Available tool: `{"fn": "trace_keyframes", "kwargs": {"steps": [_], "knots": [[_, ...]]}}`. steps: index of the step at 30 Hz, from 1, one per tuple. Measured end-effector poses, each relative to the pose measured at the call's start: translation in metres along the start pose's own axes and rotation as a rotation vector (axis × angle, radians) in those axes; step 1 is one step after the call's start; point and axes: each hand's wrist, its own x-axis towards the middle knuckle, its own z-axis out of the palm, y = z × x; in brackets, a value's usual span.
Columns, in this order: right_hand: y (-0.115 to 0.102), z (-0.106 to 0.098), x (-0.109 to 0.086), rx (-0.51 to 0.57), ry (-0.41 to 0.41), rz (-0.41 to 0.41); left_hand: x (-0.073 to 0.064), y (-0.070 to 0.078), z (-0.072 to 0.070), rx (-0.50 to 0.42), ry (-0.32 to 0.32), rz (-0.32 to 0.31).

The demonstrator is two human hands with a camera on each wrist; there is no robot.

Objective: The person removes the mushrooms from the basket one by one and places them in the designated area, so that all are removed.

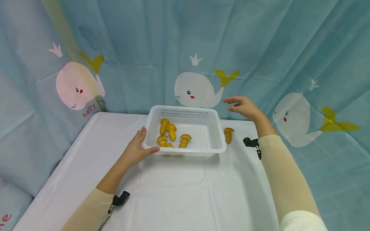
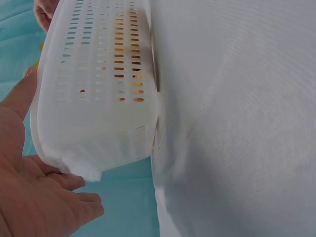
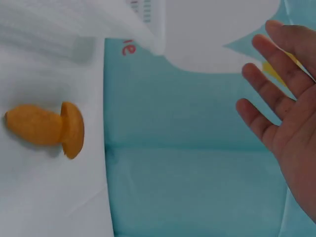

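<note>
A white plastic basket (image 1: 185, 150) with slotted walls stands at the far side of the table and holds several yellow-brown mushrooms (image 1: 185, 140). At its front left corner my left hand (image 1: 136, 148) rests against it, thumb along the front rim and fingers spread down the left side. In the left wrist view, the thumb (image 2: 24, 94) touches the rim. My right hand (image 1: 244, 107) is raised in the air behind and right of the basket, fingers apart and holding nothing. One more mushroom (image 1: 228, 135) lies on the table just right of the basket, below that hand.
A white cloth (image 1: 185, 192) covers the table. Directly behind its far edge hangs a blue curtain (image 1: 130, 83) printed with whales, which also runs along the left and right sides. Each forearm wears a black camera mount (image 1: 251, 142).
</note>
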Motion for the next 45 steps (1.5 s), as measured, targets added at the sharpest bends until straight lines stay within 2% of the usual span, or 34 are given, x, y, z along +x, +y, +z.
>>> {"fn": "trace_keyframes", "kwargs": {"steps": [5,10,15,25,34,45], "knots": [[-0.014,0.006,0.013,0.001,-0.011,-0.057,0.000,-0.001,0.000,0.010,0.005,0.007],[-0.028,0.015,0.027,0.009,-0.012,-0.064,0.000,-0.001,-0.001,0.013,0.011,0.009],[-0.041,0.030,0.039,0.028,-0.037,-0.070,-0.001,-0.001,-0.001,0.010,0.014,0.011],[-0.061,0.061,0.061,0.012,-0.082,-0.145,-0.002,-0.001,-0.001,0.018,0.018,0.027],[-0.073,0.094,0.076,0.028,-0.111,-0.217,-0.005,0.000,-0.006,0.051,-0.002,0.031],[-0.074,0.131,0.092,0.086,-0.127,-0.216,-0.006,0.000,-0.008,0.072,-0.010,0.034]]}}
